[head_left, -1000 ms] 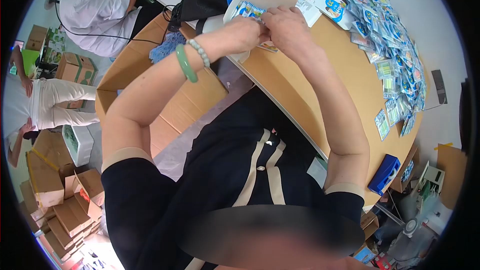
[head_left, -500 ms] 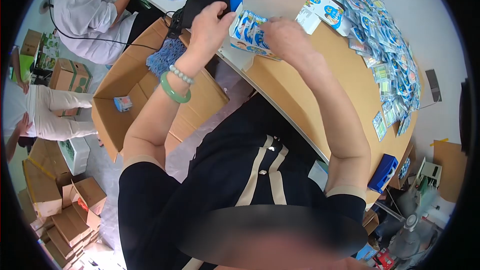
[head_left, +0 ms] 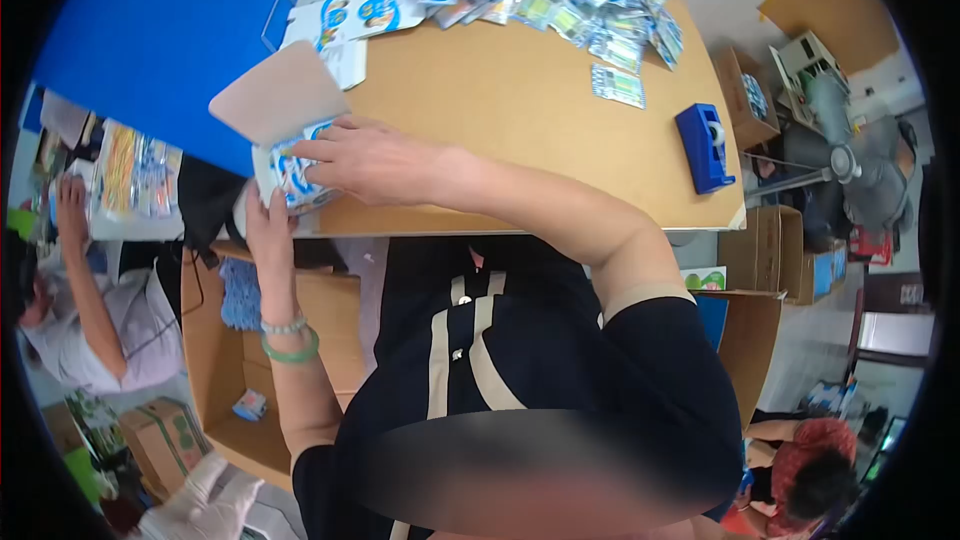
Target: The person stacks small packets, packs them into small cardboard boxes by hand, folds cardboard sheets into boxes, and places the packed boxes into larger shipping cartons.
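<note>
On tbl (head_left: 480,100) | open box (head_left: 275,105) | L fingers (head_left: 277,204) beside | R fingers (head_left: 322,150) atop

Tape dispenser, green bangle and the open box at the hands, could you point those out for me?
Tape dispenser (head_left: 701,148): head view, on its blue body.
Green bangle (head_left: 292,356): head view, on the curve of its band.
Open box (head_left: 280,93): head view, on its raised lid.

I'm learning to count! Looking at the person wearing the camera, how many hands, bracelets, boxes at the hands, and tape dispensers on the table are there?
Hands: 2 (left hand, right hand)
Bracelets: 2 (beaded bracelet, green bangle)
Box with its flap up: 1
Blue tape dispenser: 1
Total: 6
</note>
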Demonstrator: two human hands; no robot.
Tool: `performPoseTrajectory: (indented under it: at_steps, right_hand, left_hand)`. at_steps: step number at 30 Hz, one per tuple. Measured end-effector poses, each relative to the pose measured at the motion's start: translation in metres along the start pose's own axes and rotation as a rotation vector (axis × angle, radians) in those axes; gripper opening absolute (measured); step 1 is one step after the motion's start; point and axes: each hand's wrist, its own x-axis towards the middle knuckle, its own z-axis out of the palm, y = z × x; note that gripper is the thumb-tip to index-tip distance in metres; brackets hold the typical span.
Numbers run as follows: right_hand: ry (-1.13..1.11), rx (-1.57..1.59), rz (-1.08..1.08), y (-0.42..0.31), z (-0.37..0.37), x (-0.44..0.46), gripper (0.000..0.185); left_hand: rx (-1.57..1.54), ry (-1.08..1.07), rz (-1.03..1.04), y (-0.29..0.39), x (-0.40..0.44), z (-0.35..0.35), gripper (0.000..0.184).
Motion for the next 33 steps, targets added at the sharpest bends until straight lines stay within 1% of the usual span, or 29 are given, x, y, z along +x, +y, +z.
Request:
performPoseTrajectory:
  at_steps: [2, 3, 4, 6, 7, 9, 10, 11, 12, 14, 15, 17, 18, 21, 22, 25, 26, 27, 29, 30, 31, 32, 33]
  right_hand:
    - [0.412, 0.039, -0.018, 0.012, -0.022, -0.04, 0.044]
    - [0.443, -0.065, 0.091, 0.03, -0.03, -0.062, 0.046]
    - [0.474, -0.167, 0.198, 0.059, -0.035, -0.088, 0.049]
    - [0.673, -0.279, 0.492, 0.128, -0.03, -0.152, 0.054]
    - [0.642, -0.337, 0.784, 0.154, -0.044, -0.178, 0.063]
    - [0.705, -0.414, 1.219, 0.2, -0.065, -0.23, 0.078]
    - [0.792, -0.393, 1.368, 0.221, -0.069, -0.251, 0.081]
    - [0.88, -0.362, 1.516, 0.241, -0.071, -0.27, 0.084]
    - [0.9, -0.367, 1.515, 0.25, -0.081, -0.278, 0.084]
    - [0.965, -0.314, 1.765, 0.268, -0.096, -0.289, 0.088]
    - [0.976, -0.308, 1.761, 0.281, -0.101, -0.297, 0.088]
    - [0.966, -0.344, 1.919, 0.305, -0.107, -0.31, 0.08]
    - [0.968, -0.327, 1.917, 0.312, -0.108, -0.312, 0.08]
    - [0.49, -0.163, 1.974, 0.32, -0.112, -0.318, 0.07]
    - [0.478, -0.162, 1.973, 0.326, -0.107, -0.321, 0.07]
    - [0.522, -0.069, 1.73, 0.328, -0.088, -0.329, 0.062]
    - [0.502, -0.07, 1.738, 0.322, -0.08, -0.331, 0.062]
    - [0.456, -0.086, 1.683, 0.306, -0.074, -0.326, 0.062]
    - [0.368, -0.11, 1.564, 0.272, -0.058, -0.311, 0.061]
    - [0.353, -0.108, 1.565, 0.252, -0.051, -0.3, 0.061]
    - [0.3, -0.239, 1.513, 0.23, -0.044, -0.287, 0.062]
    - [0.25, -0.366, 1.451, 0.21, -0.038, -0.276, 0.062]
    - [0.242, -0.363, 1.441, 0.194, -0.034, -0.265, 0.062]
  left_hand:
    - [0.086, 0.299, 0.276, 0.01, -0.019, 0.021, 0.045]
    - [0.073, 0.283, 0.285, 0.018, -0.024, 0.031, 0.045]
    - [0.366, 0.262, 0.557, 0.03, -0.03, 0.04, 0.049]
    - [0.96, 0.217, 1.102, 0.05, -0.036, 0.058, 0.057]
    - [0.951, 0.217, 1.118, 0.053, -0.034, 0.07, 0.057]
    - [0.969, 0.087, 0.969, 0.057, -0.026, 0.093, 0.057]
    - [0.977, 0.027, 0.897, 0.062, -0.019, 0.103, 0.057]
    - [0.974, 0.034, 0.917, 0.067, -0.013, 0.109, 0.057]
    - [0.953, 0.047, 0.89, 0.071, -0.009, 0.112, 0.054]
    - [0.918, 0.071, 0.822, 0.074, -0.005, 0.115, 0.05]
    - [0.923, 0.078, 0.83, 0.07, -0.002, 0.115, 0.05]
    - [0.912, 0.01, 0.713, 0.047, 0.005, 0.111, 0.047]
    - [0.91, -0.023, 0.651, 0.044, 0.01, 0.108, 0.046]
    - [0.946, -0.041, 0.698, 0.041, 0.021, 0.103, 0.044]
    - [0.951, -0.054, 0.72, 0.04, 0.022, 0.104, 0.043]
    - [0.956, -0.074, 0.669, 0.043, 0.028, 0.106, 0.037]
    - [0.96, -0.084, 0.652, 0.044, 0.03, 0.108, 0.035]
    - [0.958, -0.097, 0.637, 0.044, 0.03, 0.109, 0.035]
    - [0.98, -0.053, 0.57, 0.043, 0.03, 0.111, 0.032]
    - [0.991, -0.026, 0.539, 0.042, 0.029, 0.111, 0.031]
    - [0.991, -0.028, 0.525, 0.04, 0.029, 0.113, 0.031]
    - [0.974, 0.001, 0.598, 0.038, 0.029, 0.115, 0.031]
    - [0.958, 0.034, 0.672, 0.036, 0.03, 0.116, 0.03]
